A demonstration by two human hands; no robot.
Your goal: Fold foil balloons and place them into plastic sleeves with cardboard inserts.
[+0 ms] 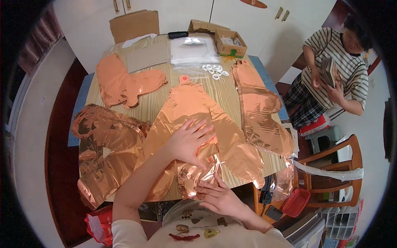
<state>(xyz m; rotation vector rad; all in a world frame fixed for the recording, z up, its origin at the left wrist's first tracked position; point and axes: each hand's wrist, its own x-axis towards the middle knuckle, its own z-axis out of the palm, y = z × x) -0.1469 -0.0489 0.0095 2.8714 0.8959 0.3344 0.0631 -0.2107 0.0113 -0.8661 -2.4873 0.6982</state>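
Observation:
A flat rose-gold foil balloon [194, 103] lies along the middle of the wooden table [159, 99]. My left hand [191, 140] presses flat on its middle with fingers spread. My right hand [218, 195] rests at the near table edge, its fingers on the balloon's crumpled lower end [194, 175]. Neither hand grips anything that I can see.
More rose-gold foil balloons lie at the left [105, 149], back left [124, 80] and right [260, 111]. Clear plastic bags [193, 50], white tape rolls [215, 70] and cardboard boxes [229, 41] sit at the far end. A person in a striped shirt [335, 68] stands at the right, by a wooden chair [331, 173].

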